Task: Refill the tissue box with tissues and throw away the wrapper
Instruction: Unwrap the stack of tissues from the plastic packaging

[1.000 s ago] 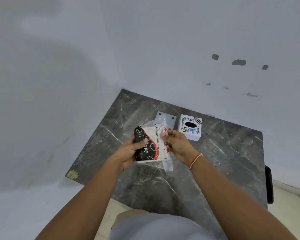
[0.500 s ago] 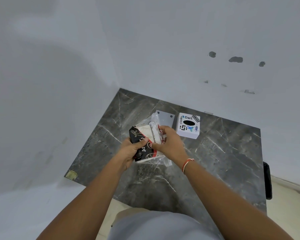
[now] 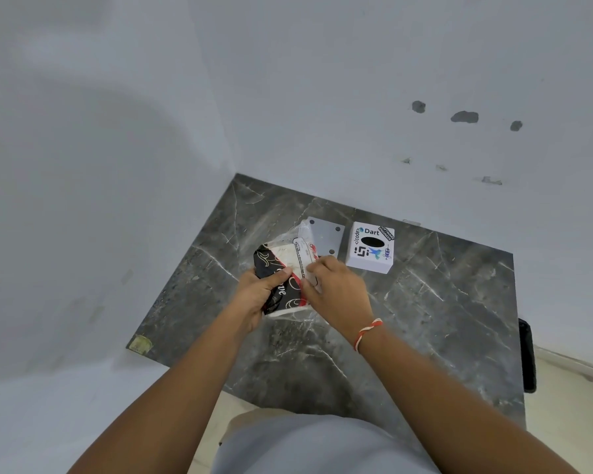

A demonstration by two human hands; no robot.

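Head view, left hand (image 3: 254, 295) gripping black-and-red plastic-wrapped tissue pack (image 3: 283, 278), right hand (image 3: 336, 292) pinching its clear wrapper, above dark marble worktop (image 3: 442, 302), white cube tissue box (image 3: 370, 247) nearby.

Walls: two pale grey-blue painted walls (image 3: 117, 131) meeting in a corner at upper centre; dark chipped patches (image 3: 464, 117) at upper right.
Table: dark grey marble-patterned table (image 3: 442, 302) with white veins, centre of frame.
Floor: cream tiled floor (image 3: 569, 405) at lower right.
Light: soft, even.
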